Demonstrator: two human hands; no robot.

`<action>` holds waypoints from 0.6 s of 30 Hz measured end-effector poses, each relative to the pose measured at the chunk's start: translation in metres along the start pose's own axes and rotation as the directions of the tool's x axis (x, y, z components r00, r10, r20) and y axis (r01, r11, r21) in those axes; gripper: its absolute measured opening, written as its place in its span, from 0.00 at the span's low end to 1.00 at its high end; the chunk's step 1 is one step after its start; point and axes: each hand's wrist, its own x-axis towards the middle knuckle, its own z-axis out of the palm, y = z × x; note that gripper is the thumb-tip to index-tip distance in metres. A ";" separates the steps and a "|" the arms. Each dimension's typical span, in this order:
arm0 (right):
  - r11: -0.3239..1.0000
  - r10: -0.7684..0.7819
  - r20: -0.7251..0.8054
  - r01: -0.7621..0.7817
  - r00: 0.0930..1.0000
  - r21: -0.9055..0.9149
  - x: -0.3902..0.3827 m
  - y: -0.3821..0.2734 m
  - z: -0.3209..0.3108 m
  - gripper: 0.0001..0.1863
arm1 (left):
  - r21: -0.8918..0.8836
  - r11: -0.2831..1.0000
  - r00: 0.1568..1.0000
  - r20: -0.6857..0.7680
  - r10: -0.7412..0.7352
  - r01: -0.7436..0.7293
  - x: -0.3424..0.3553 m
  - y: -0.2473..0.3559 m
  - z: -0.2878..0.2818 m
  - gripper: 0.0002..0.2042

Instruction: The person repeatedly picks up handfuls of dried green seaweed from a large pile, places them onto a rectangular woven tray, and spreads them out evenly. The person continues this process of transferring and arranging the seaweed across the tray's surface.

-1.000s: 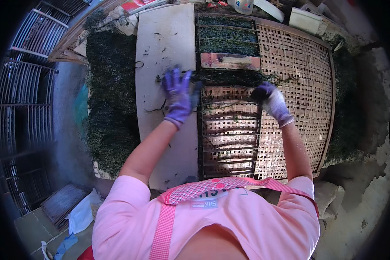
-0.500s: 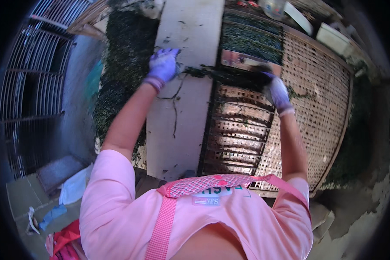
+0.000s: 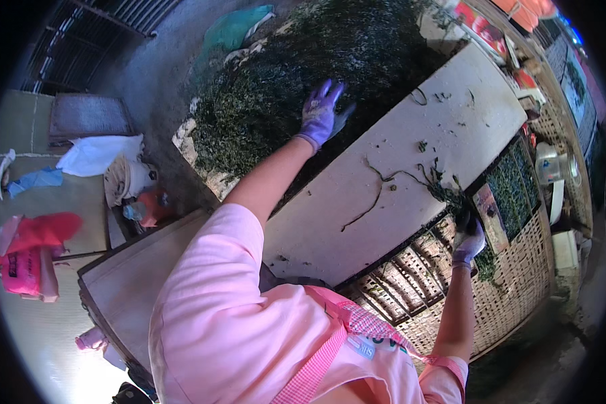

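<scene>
The left hand (image 3: 322,116), purple-gloved, has its fingers spread wide above the leafy, dark green heap (image 3: 269,108); whether it touches, I cannot tell. The right hand (image 3: 469,241), gloved also, is at the dark green clump (image 3: 451,196); its fingers are in shadow, so I cannot tell if it grips. From this clump, thin curling strands (image 3: 384,180) reach over the smooth pale board (image 3: 400,202) between both hands. Beside the right hand is a woven mat (image 3: 515,289) with small holes
</scene>
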 end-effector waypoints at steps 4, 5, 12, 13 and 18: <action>0.985 0.169 0.147 -0.169 0.975 -0.014 0.003 -0.037 -0.005 0.14 | 0.284 0.927 0.672 0.739 -0.047 -0.247 -0.103 -0.114 0.062 0.17; 0.958 0.216 0.152 -0.179 0.965 -0.222 0.002 -0.034 -0.008 0.14 | 0.237 0.962 0.656 0.749 -0.092 -0.136 -0.088 -0.076 0.025 0.19; 0.861 0.293 0.122 -0.317 0.948 0.399 -0.004 -0.008 -0.020 0.15 | 0.151 0.933 0.816 0.544 0.197 -0.326 -0.026 -0.010 0.067 0.28; 0.660 0.398 0.147 -0.394 0.906 0.640 -0.002 -0.004 -0.020 0.15 | 0.120 0.935 0.803 0.556 0.215 -0.333 -0.009 -0.001 0.084 0.27; 0.817 0.392 0.087 -0.390 0.916 0.425 -0.013 -0.014 -0.016 0.15 | 0.146 0.987 0.986 0.142 -0.091 0.070 0.050 0.030 0.150 0.29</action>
